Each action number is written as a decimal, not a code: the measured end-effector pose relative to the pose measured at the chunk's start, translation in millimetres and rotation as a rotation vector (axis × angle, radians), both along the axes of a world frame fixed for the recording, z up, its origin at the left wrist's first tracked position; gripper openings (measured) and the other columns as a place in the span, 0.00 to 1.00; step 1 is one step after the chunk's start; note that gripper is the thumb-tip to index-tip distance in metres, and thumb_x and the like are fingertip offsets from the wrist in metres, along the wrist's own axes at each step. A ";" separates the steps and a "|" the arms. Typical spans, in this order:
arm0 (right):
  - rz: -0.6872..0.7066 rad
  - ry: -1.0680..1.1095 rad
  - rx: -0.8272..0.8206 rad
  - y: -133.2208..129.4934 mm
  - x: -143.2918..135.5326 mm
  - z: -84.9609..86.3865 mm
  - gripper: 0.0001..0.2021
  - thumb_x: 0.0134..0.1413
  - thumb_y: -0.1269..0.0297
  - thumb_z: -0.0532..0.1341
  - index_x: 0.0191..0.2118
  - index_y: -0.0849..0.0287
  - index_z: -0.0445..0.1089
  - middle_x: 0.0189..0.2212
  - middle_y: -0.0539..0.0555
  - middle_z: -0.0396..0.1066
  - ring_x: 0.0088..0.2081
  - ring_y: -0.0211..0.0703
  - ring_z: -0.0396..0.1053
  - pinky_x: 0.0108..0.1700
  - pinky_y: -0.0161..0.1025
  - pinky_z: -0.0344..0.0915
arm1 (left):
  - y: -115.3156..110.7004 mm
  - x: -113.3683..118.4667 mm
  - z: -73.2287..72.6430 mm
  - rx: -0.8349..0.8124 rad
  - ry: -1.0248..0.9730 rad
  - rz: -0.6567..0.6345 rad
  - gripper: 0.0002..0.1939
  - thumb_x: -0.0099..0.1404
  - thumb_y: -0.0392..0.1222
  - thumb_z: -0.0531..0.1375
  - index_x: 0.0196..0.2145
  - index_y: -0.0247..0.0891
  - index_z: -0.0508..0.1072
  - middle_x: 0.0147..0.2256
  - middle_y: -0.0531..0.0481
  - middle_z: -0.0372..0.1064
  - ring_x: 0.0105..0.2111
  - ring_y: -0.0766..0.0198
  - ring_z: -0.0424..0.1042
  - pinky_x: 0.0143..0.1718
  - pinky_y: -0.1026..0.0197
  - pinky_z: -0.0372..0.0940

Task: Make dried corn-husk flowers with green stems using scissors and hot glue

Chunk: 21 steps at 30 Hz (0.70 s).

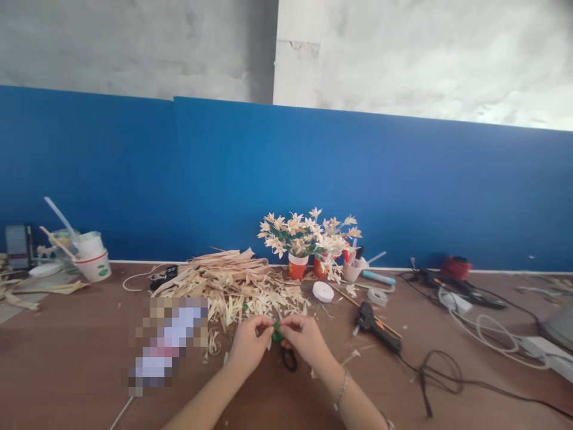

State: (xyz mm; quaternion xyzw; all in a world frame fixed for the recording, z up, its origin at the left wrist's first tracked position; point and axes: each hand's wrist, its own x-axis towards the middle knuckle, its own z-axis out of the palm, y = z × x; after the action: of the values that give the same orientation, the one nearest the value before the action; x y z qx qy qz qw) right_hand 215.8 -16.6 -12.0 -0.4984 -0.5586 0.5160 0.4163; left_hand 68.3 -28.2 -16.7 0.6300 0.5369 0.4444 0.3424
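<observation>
Both hands meet above the middle of the table, pinching a small green piece (278, 332) that looks like tape or crepe paper; its exact kind is unclear. Thumb and fingertips of my left hand (251, 339) close on its left side. From the other side my right hand (305, 338) grips it with bent fingers. Just below lies a black loop (289, 361), like a scissors handle, its rest hidden. Behind the hands spreads a heap of dried husk strips (224, 280). Pale handmade flowers (308, 230) stand in red paper cups (298, 268) farther back.
A black glue gun (373, 325) lies to the right, its cable trailing across the brown table (447, 364). White tape rolls (323, 291) sit near the cups. At far left stands a white cup (94, 266) with sticks. A blue partition (358, 167) runs behind.
</observation>
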 end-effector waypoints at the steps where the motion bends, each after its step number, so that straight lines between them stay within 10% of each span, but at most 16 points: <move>1: -0.003 0.006 0.009 -0.5 -1.0 -0.6 0.12 0.34 0.56 0.64 0.24 0.60 0.68 0.16 0.47 0.66 0.17 0.37 0.65 0.20 0.33 0.62 | -0.9 0.1 1.1 0.021 0.031 0.009 0.08 0.52 0.37 0.56 0.27 0.36 0.75 0.26 0.48 0.73 0.28 0.61 0.69 0.33 0.62 0.61; 21: -0.021 0.031 0.086 -5.9 -6.3 -5.4 0.09 0.38 0.62 0.61 0.25 0.63 0.69 0.16 0.49 0.68 0.18 0.36 0.65 0.20 0.31 0.61 | 0.1 -2.4 -0.7 0.091 0.210 0.076 0.05 0.50 0.37 0.58 0.24 0.38 0.75 0.26 0.50 0.72 0.29 0.61 0.68 0.33 0.62 0.59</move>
State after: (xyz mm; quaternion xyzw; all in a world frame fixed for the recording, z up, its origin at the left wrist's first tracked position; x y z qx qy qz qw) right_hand 209.5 -22.5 -17.4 -0.4780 -0.5685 0.4949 0.4510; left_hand 65.9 -28.1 -17.5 0.6673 0.5726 0.4124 0.2382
